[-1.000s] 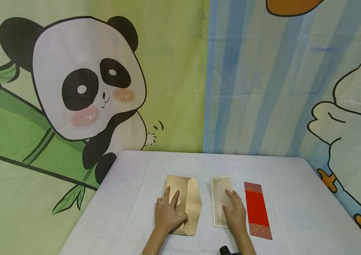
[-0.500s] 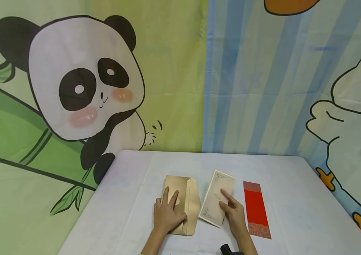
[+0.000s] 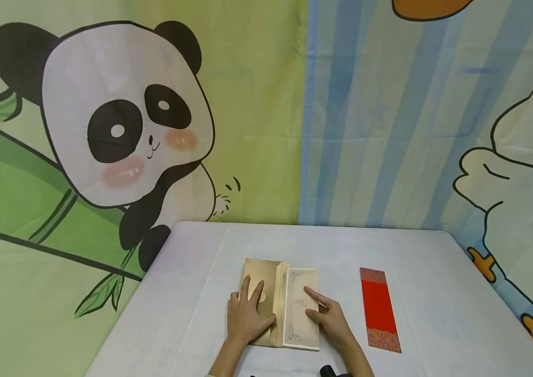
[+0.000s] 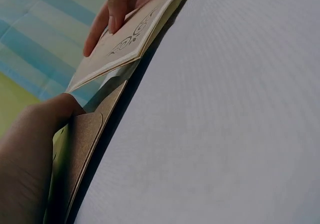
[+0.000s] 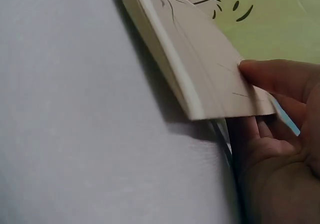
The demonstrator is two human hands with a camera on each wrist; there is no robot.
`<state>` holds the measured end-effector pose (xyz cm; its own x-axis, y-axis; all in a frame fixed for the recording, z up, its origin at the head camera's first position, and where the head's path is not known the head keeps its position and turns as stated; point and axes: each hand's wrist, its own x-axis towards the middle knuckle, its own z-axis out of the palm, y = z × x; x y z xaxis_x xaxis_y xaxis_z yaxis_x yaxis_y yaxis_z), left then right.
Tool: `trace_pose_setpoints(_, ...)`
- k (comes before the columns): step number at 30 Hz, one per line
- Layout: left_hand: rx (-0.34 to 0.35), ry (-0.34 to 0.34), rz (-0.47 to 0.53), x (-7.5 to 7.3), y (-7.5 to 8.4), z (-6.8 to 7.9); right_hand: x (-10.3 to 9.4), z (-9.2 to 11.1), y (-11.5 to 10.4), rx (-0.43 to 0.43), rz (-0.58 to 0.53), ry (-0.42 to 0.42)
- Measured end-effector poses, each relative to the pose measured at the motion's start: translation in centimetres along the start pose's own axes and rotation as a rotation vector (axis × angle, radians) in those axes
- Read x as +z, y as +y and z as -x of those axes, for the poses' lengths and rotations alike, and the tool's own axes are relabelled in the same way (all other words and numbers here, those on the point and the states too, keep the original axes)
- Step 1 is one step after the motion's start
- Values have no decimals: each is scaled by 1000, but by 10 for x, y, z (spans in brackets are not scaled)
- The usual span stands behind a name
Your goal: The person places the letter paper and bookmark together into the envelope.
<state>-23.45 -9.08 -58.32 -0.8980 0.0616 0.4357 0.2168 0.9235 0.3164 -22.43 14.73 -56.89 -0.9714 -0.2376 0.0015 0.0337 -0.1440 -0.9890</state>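
Note:
My left hand [image 3: 249, 322] lies with fingers spread on the gold envelope [image 3: 268, 277]. Its thumb is at the pocket's edge; in the left wrist view the thumb's tip is hidden behind that brown edge [image 4: 87, 134]. Between thumb and fingers, my right hand [image 3: 334, 319] pinches a cream folded card [image 3: 300, 309] with ornamental corners by its right side. The card overlaps the envelope's unfolded flap in the head view. In the right wrist view the card [image 5: 210, 69] is tilted above the white surface, several fingers underneath it.
A red strip with patterned ends [image 3: 380, 311] lies to the right on the white-covered table [image 3: 200, 293]. A black object [image 3: 329, 370] shows at the bottom edge, by the right wrist. Cartoon-printed curtains [image 3: 257, 115] hang behind the table.
My right hand has lifted the card off the table and carried it left to the envelope's flap, tilting then straightening it. The left hand has stayed on the envelope.

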Motion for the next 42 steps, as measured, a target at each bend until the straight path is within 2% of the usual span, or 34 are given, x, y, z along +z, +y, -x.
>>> trace_pose_setpoints(5, 1, 7, 5, 1, 0, 0, 5, -1, 0, -16, 12, -44)
trace_pose_setpoints(16, 2, 10, -1, 0, -1, 1, 15, -9, 3, -86, 84, -27)
trace_pose_setpoints(20, -3, 7, -1, 0, -1, 1, 21, -7, -7, -115, 176, -44)
trace_pose_setpoints(24, 0, 20, 8, 1, -1, 1, 31, -1, -24, -122, 348, -14)
trace_pose_setpoints(27, 0, 24, 14, 2, -1, 0, 35, 2, -28, -149, 472, 2)
trace_pose_setpoints(32, -6, 16, 9, 2, 0, 0, 32, -5, -9, -225, 607, -4)
trace_pose_setpoints(36, -8, 4, -10, 1, 2, -1, 24, -12, 7, -241, 658, -43)
trace_pose_setpoints(42, -36, -4, -6, -1, 4, -5, 23, -14, 10, -265, 695, -59)
